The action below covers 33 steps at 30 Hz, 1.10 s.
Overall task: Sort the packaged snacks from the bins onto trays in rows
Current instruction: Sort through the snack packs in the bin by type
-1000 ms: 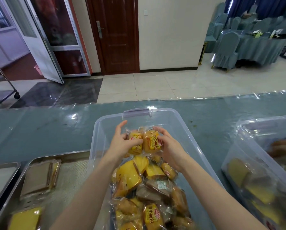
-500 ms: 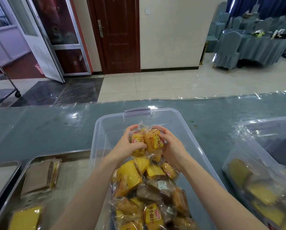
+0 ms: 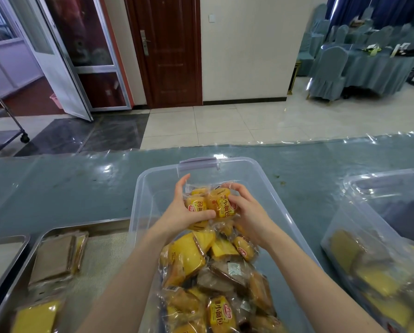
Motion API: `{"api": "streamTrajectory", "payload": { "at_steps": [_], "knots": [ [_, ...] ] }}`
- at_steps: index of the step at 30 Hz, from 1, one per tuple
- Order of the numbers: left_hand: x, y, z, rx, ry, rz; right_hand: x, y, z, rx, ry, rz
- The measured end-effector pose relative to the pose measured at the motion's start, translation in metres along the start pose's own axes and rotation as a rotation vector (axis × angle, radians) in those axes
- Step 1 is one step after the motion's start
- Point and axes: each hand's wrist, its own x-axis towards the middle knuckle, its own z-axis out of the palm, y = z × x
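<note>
Left pack [image 3: 197, 209] gripped by left hand [image 3: 180, 212], thumb across front, fingers behind. Right pack [image 3: 221, 204] gripped by right hand [image 3: 248, 212], fingers curled over top. Packs held touching, side by side, above far half of bin [image 3: 237, 162]. Pile [image 3: 189, 255] of wrapped snacks heaped in near half. Tray [image 3: 86, 225] at left, wrapped slices [image 3: 52, 258] laid on it. Second bin [image 3: 381, 174] at right.

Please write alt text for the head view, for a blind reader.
The left hand and right hand grip yellow packets over a clear bin of snacks. A tray with wrapped slices lies left; another bin stands right.
</note>
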Motion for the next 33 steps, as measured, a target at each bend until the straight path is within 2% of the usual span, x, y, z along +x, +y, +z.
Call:
{"api": "streamTrajectory", "payload": {
  "at_steps": [6,15,18,20,22,24,26,33],
  "knots": [
    [-0.001,0.0,0.002,0.023,0.102,0.078,-0.006,0.0,0.006,-0.052,-0.093,-0.01],
    [0.003,-0.004,-0.002,0.13,0.215,0.034,0.003,0.011,0.007,-0.159,-0.106,0.027],
    [0.006,-0.009,-0.004,0.225,0.293,-0.002,0.009,0.017,-0.003,-0.383,0.057,-0.011],
    [0.007,-0.013,-0.005,0.322,0.33,-0.031,0.014,0.029,-0.011,-0.699,0.216,-0.037],
    [0.009,-0.016,-0.005,0.388,0.328,-0.05,0.018,0.047,-0.018,-1.142,0.183,0.011],
    [0.011,-0.017,-0.006,0.425,0.327,-0.055,0.021,0.067,-0.023,-1.425,0.065,0.053],
    [0.012,-0.02,-0.005,0.449,0.337,-0.06,0.028,0.079,-0.026,-1.501,0.073,0.045],
    [0.019,-0.027,-0.01,0.427,0.359,-0.09,0.052,0.086,-0.031,-1.467,0.166,-0.078]
  ]
}}
